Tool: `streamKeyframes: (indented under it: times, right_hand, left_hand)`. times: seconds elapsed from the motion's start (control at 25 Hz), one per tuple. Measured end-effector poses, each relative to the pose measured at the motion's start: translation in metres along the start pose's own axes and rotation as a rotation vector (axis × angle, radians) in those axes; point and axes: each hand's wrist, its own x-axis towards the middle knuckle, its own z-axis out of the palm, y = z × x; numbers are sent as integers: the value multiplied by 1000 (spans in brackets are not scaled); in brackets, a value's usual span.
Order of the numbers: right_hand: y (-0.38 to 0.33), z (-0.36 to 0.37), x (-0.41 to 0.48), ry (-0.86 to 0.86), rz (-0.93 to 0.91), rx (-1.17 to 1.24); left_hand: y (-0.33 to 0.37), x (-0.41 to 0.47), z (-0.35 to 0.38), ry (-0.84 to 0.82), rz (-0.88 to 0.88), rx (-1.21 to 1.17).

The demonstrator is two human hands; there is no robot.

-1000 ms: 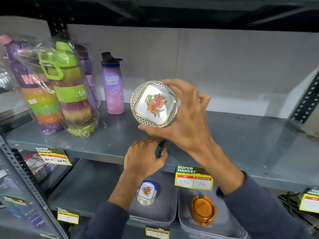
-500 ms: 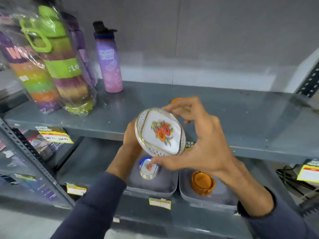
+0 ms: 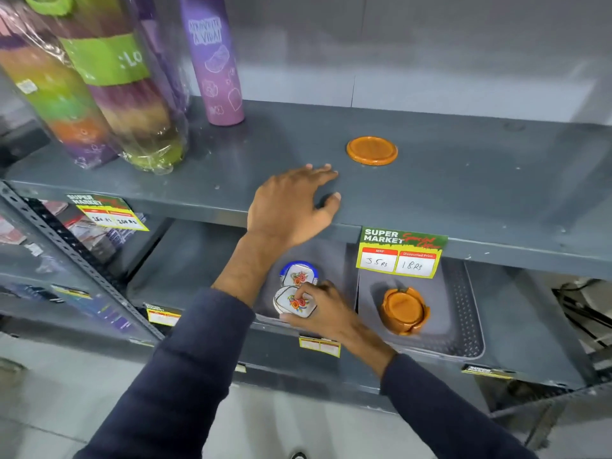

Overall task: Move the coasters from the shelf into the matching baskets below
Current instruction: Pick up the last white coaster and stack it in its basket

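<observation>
My right hand (image 3: 326, 311) grips a white floral coaster (image 3: 293, 303) down inside the left grey basket (image 3: 344, 256), just in front of a blue-rimmed stack of matching floral coasters (image 3: 298, 273). My left hand (image 3: 291, 202) rests flat on the front of the grey shelf (image 3: 463, 187), fingers spread, holding nothing. An orange round coaster (image 3: 372, 150) lies on the shelf, to the right of and behind that hand. The right grey basket (image 3: 463, 313) holds an orange holder with orange coasters (image 3: 404, 309).
Wrapped multicoloured bottles (image 3: 99, 84) and a purple bottle (image 3: 213, 61) stand at the shelf's left. A price tag (image 3: 400, 251) hangs from the shelf edge above the baskets. A slotted metal upright (image 3: 66, 246) runs down at the left.
My right hand has carried the floral coaster from above the shelf down into the left basket. My left hand has come up from the shelf edge onto the shelf top. The view has tilted down.
</observation>
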Motion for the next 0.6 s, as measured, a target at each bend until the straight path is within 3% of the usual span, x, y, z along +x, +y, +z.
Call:
streamKeyframes:
  times: [0.24, 0.6]
  right_hand:
    - [9, 37, 67, -31, 0, -134]
    - [41, 51, 90, -53, -8, -369]
  left_hand:
    - [-1, 2, 2, 14, 7, 17]
    - [-2, 2, 5, 70, 34, 61]
